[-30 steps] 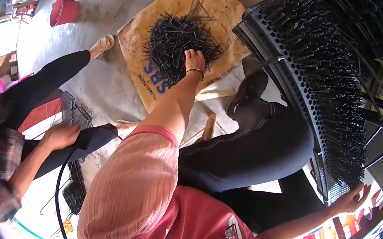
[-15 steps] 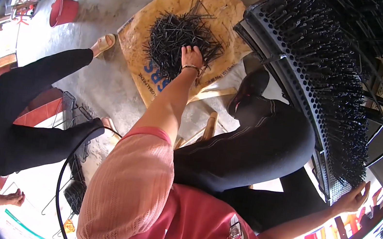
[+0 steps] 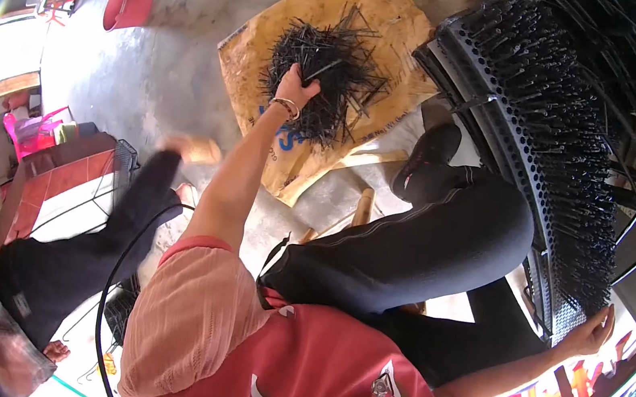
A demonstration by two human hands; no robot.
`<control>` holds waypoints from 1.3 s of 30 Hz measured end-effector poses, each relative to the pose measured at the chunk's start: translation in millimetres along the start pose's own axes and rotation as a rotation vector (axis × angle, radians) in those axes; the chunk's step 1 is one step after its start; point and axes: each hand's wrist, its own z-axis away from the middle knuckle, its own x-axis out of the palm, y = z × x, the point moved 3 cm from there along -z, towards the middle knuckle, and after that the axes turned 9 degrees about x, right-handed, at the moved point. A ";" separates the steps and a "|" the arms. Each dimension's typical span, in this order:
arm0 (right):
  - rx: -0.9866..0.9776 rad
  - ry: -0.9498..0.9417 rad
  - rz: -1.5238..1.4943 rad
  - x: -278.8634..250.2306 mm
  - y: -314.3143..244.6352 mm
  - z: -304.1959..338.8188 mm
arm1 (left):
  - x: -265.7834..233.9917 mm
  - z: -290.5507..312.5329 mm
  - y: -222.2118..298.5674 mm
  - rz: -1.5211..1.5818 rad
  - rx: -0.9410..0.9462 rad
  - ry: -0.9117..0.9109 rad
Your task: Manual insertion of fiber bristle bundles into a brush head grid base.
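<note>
My left hand reaches to a heap of thin black sticks on a yellow-brown sack. Its fingers and thumb close round a few of the sticks at the heap's upper left. At the right, my right hand is beside the near end of a curved black rack with rows of holes. Many black sticks with shiny tips stand out densely from that rack. The right fingers are bent together; whatever they may hold is too small to make out.
My bent leg in black trousers lies between sack and rack. Another person in dark trousers is at the left. A red bucket stands at the far left, and a black cable curves past my left sleeve.
My left hand has gone from lying on the heap to gripping sticks, farther left. The other person has moved, one foot now blurred. My right hand stays by the rack, and the view has shifted slightly.
</note>
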 end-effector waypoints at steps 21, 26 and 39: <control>0.115 -0.051 -0.043 -1.7 -5.2 2.8 | -2.5 -34.4 13.4 -0.523 -0.523 -0.859; 0.202 -0.046 -0.160 8.3 -8.6 0.6 | -22.8 -45.1 -13.4 -0.491 -0.731 -0.539; 0.127 -0.044 -0.044 -5.6 -1.3 3.4 | 25.1 -43.5 23.9 -0.503 -0.774 -0.070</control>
